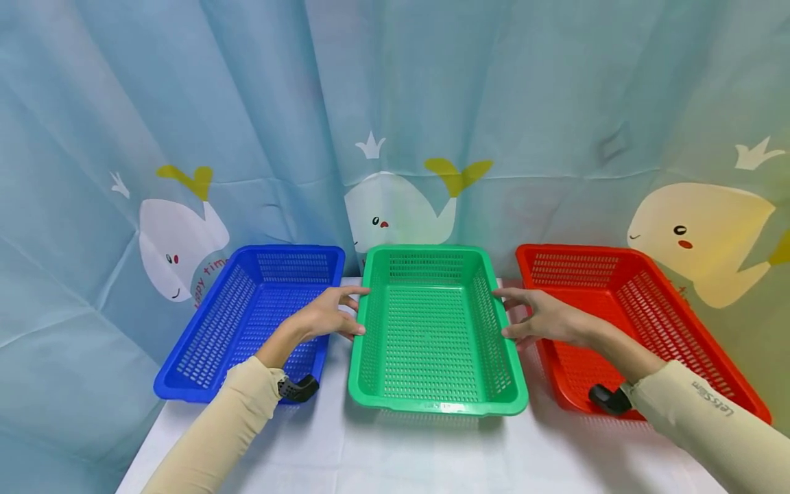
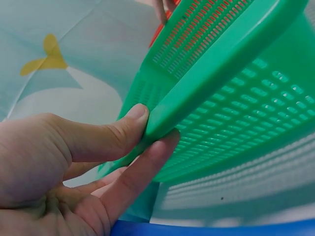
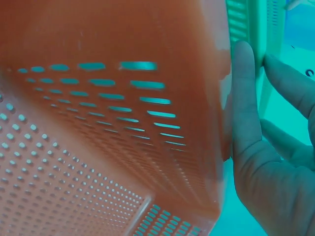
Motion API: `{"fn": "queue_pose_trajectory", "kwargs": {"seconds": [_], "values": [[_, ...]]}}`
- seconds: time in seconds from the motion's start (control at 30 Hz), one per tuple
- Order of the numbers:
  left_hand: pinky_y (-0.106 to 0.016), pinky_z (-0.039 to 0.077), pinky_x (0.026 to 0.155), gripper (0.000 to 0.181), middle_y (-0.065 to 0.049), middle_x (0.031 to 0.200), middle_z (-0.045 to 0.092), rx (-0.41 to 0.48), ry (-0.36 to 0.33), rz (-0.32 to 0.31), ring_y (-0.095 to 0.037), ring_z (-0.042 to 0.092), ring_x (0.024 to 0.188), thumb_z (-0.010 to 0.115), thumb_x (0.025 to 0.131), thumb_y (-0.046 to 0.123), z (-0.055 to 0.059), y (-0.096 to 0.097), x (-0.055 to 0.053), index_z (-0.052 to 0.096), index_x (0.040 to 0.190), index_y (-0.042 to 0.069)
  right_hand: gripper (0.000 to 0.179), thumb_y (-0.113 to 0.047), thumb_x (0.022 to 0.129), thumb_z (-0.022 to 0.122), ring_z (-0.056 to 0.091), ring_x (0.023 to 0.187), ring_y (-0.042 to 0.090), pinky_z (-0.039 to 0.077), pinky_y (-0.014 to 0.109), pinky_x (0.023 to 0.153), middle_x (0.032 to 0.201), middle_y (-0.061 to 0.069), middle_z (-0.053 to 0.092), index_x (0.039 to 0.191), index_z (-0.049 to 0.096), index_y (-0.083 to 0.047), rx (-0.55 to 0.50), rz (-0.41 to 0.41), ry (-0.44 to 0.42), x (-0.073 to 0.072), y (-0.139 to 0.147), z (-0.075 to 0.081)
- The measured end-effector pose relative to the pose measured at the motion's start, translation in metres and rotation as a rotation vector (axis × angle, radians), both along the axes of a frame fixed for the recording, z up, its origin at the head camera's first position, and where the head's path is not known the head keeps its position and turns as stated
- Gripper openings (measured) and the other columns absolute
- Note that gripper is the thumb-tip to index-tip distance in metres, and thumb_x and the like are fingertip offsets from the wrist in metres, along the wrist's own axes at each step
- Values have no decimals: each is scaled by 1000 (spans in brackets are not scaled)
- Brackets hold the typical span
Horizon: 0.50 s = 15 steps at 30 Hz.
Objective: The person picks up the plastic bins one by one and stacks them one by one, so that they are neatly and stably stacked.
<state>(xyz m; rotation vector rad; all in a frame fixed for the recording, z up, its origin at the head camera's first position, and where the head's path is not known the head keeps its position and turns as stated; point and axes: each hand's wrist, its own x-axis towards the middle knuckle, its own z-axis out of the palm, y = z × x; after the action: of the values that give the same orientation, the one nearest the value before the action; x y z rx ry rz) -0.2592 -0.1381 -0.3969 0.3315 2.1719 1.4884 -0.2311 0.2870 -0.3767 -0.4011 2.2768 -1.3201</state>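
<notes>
A green plastic basket point(image 1: 438, 406) with slotted sides stands in the middle, between both hands. My left hand point(image 1: 324, 315) pinches its left rim; in the left wrist view the thumb lies on the rim's edge and the fingers point(image 2: 142, 172) come from below. On the opposite side, my right hand point(image 1: 546, 317) holds the right rim with fingers and thumb. The right wrist view shows those fingers point(image 3: 243, 93) at the green rim, close beside the red basket's wall. Nothing lies inside the green basket.
A blue basket point(image 1: 185, 392) stands on the left, partly behind the left hand and forearm. On the right is a red basket point(image 1: 654, 302), overlapped by the right forearm. All are over a white table point(image 1: 395, 460). A blue curtain point(image 1: 407, 82) with whale prints hangs behind.
</notes>
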Motion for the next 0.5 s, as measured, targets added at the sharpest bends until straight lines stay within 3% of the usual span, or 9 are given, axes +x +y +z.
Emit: {"fn": "queue_pose_trajectory", "kwargs": {"seconds": [0.27,0.5], "values": [[-45,63,81,83,-24,129,47,1,12,5,-26,74,83,76,86,-11,1,1,1,39,158,7,87,-4,92,77,72,91,34,62,54,81,136,34,43,160,24,4,1,-12,-16,0,-2,4],[-48,64,73,84,-23,124,45,53,-14,4,-26,71,73,73,86,-14,3,-2,2,38,159,8,86,-4,92,76,72,91,33,62,53,80,137,34,44,160,24,5,-13,-3,5,2,-3,11]]}}
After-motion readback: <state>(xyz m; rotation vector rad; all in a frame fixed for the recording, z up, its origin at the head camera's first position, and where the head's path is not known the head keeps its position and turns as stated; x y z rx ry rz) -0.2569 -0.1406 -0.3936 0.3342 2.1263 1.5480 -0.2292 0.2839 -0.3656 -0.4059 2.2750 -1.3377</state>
